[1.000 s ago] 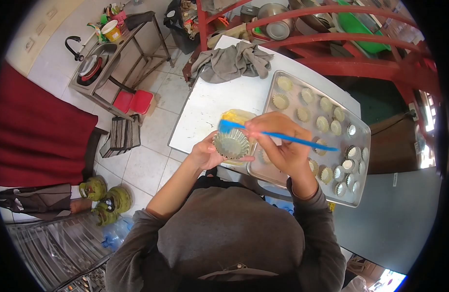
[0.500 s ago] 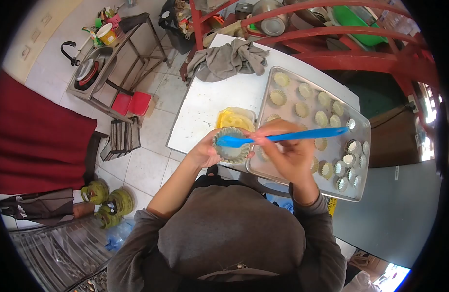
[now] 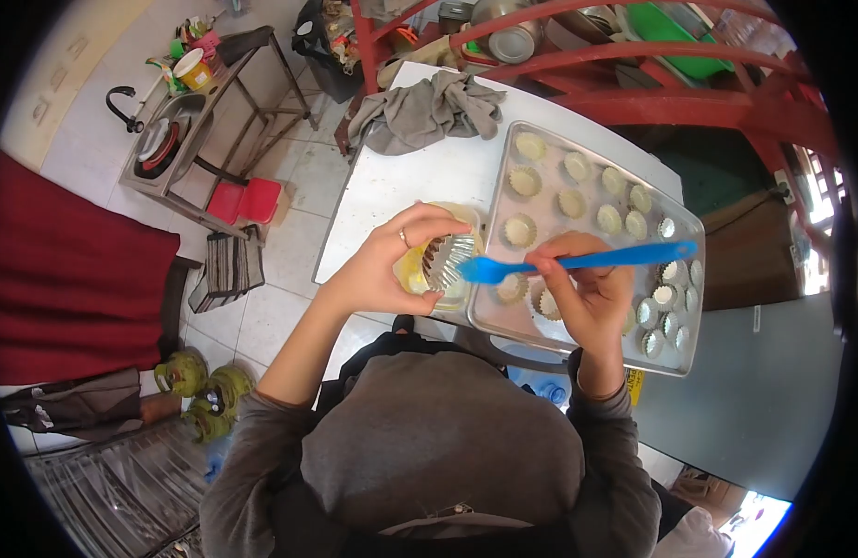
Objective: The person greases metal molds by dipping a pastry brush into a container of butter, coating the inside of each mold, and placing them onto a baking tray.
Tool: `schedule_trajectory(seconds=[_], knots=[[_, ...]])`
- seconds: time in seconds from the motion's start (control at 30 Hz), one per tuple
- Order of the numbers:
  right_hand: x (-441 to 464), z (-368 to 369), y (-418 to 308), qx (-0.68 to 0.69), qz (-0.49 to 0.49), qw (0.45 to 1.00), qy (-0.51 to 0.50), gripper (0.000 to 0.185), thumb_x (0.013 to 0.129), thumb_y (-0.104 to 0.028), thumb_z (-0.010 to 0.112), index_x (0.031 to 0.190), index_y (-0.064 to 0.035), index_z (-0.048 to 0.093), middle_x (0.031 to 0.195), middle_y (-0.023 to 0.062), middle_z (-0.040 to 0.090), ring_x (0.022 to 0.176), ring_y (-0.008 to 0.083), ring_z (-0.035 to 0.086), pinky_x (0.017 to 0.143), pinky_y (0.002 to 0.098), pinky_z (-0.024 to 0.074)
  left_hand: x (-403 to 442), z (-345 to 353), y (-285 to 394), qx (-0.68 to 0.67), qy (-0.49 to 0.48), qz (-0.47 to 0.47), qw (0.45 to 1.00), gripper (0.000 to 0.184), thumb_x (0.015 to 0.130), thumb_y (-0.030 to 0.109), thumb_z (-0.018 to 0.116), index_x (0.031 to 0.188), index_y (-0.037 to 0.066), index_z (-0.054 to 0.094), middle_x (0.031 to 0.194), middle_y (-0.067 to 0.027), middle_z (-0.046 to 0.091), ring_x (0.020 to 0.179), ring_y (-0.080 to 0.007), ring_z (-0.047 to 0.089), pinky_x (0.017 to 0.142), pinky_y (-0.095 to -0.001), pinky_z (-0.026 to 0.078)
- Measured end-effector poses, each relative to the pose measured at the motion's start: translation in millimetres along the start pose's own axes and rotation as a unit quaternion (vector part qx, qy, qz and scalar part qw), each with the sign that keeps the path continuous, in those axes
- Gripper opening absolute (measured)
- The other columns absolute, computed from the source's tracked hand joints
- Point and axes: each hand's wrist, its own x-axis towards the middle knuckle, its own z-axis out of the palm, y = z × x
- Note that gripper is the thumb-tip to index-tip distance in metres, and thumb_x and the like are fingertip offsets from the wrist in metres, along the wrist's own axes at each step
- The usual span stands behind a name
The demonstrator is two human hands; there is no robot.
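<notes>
My left hand (image 3: pixel 389 256) grips a fluted metal tart mould (image 3: pixel 450 261) by its rim, thumb below and fingers above. The mould is tilted, its ridged side facing right. Beneath it is a clear tub with yellow greasy spread (image 3: pixel 412 272), partly covered by the hand and mould. My right hand (image 3: pixel 585 288) pinches the handle of a blue pastry brush (image 3: pixel 624 257). The brush head points left, close to the mould's right side; whether they touch I cannot tell. Just right of the tub lies a metal baking tray (image 3: pixel 592 351) bearing several small fluted moulds (image 3: pixel 519 230).
A crumpled grey cloth (image 3: pixel 429 112) lies at the far end of the white table (image 3: pixel 373 200). Red railings (image 3: pixel 671 112) stand behind the table. A sink (image 3: pixel 192 126) is at the far left, and green gas cylinders (image 3: pixel 226 389) stand on the floor.
My left hand has turned the mould from open side up to tilted, over the tub. My right hand has moved slightly right and down with the brush, its head leaving the mould's inside.
</notes>
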Motion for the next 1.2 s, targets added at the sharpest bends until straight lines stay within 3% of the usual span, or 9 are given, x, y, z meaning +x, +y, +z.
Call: schedule_trajectory(seconds=[0.17,0.3,0.47,0.63,0.73,0.83,0.97,1.07,1.2], knots=[[4.9,1.7,-8.8,-0.172,-0.059,0.977,-0.106,0.012,0.08,0.006,0.067,0.091,0.0018,0.065,0.087,0.0102,0.065,0.078,0.0171,0.063,0.066,0.0267,0.0496,-1.9,-2.9,3.3,0.108,0.009,0.024,0.994,0.064,0.058,0.007,0.075,0.12,0.008,0.059,0.118,-0.0073,0.057,0.112,-0.0244,0.055,0.112,-0.0541,0.018],[2.6,8.2,0.9,-0.004,-0.046,0.998,0.042,0.015,0.078,0.003,0.07,0.092,-0.0004,0.066,0.086,0.0105,0.065,0.075,0.0183,0.064,0.066,0.026,0.0496,-5.5,0.2,-0.6,0.098,0.032,0.04,0.994,0.065,0.059,0.006,0.075,0.121,0.01,0.059,0.119,-0.0076,0.056,0.111,-0.0243,0.056,0.111,-0.0564,0.016],[5.0,2.0,-10.5,-0.116,0.008,0.99,-0.081,0.015,0.078,0.004,0.069,0.092,0.0006,0.065,0.088,0.0105,0.066,0.075,0.017,0.065,0.064,0.0262,0.0508,-8.6,0.2,-4.4,0.084,0.046,0.043,0.994,0.068,0.058,0.004,0.075,0.123,0.013,0.058,0.119,-0.0062,0.056,0.111,-0.0236,0.056,0.112,-0.0587,0.011],[7.5,11.1,1.8,-0.079,-0.06,0.993,-0.058,0.014,0.078,0.004,0.068,0.092,0.0002,0.065,0.086,0.0107,0.066,0.076,0.0164,0.067,0.064,0.0245,0.052,-5.6,3.7,-7.7,0.141,0.051,0.086,0.985,0.064,0.058,0.005,0.076,0.12,0.006,0.059,0.117,-0.0095,0.059,0.107,-0.0248,0.058,0.112,-0.0535,0.018],[6.1,3.9,-7.5,-0.088,0.009,0.993,-0.084,0.016,0.078,0.004,0.069,0.093,0.0004,0.066,0.083,0.0096,0.066,0.074,0.0148,0.066,0.063,0.0236,0.0521,-7.4,4.8,-13.3,0.127,0.062,0.089,0.986,0.064,0.058,0.005,0.077,0.12,0.006,0.059,0.117,-0.0102,0.059,0.106,-0.0249,0.059,0.112,-0.0541,0.017],[7.1,14.1,-4.5,0.015,-0.003,0.999,0.047,0.016,0.078,0.002,0.069,0.093,0.0001,0.066,0.08,0.0083,0.066,0.07,0.0134,0.065,0.061,0.0237,0.0517,-3.7,9.0,-17.7,0.108,0.072,0.109,0.985,0.066,0.058,0.004,0.076,0.121,0.007,0.058,0.118,-0.0081,0.058,0.107,-0.0236,0.058,0.112,-0.0583,0.012],[5.6,14.1,-3.1,-0.038,0.049,0.995,-0.075,0.01,0.083,0.003,0.065,0.093,0.0025,0.065,0.088,0.008,0.067,0.077,0.013,0.065,0.065,0.0249,0.0533,-2.1,8.1,-23.1,0.103,0.057,0.092,0.989,0.068,0.056,0.005,0.076,0.121,0.007,0.058,0.118,-0.008,0.058,0.108,-0.0236,0.058,0.112,-0.0578,0.012],[4.9,11.5,-1.6,0.148,0.1,0.982,0.057,0.01,0.083,0.004,0.065,0.093,0.0026,0.066,0.091,0.0078,0.067,0.078,0.0123,0.064,0.065,0.0251,0.0538,-4.3,10.7,-31.1,0.08,0.084,0.07,0.991,0.069,0.054,0.008,0.077,0.12,0.006,0.058,0.116,-0.0099,0.058,0.108,-0.0248,0.058,0.112,-0.0522,0.017],[3.0,23.9,6.1,0.024,0.08,0.996,0.01,0.01,0.084,0.004,0.064,0.093,0.0026,0.065,0.088,0.0093,0.066,0.079,0.0132,0.065,0.067,0.025,0.0534,-1.8,18.2,-30.1,0.071,0.115,0.041,0.99,0.068,0.054,0.009,0.078,0.118,0.005,0.058,0.113,-0.0121,0.058,0.105,-0.0256,0.058,0.108,-0.0445,0.027]])
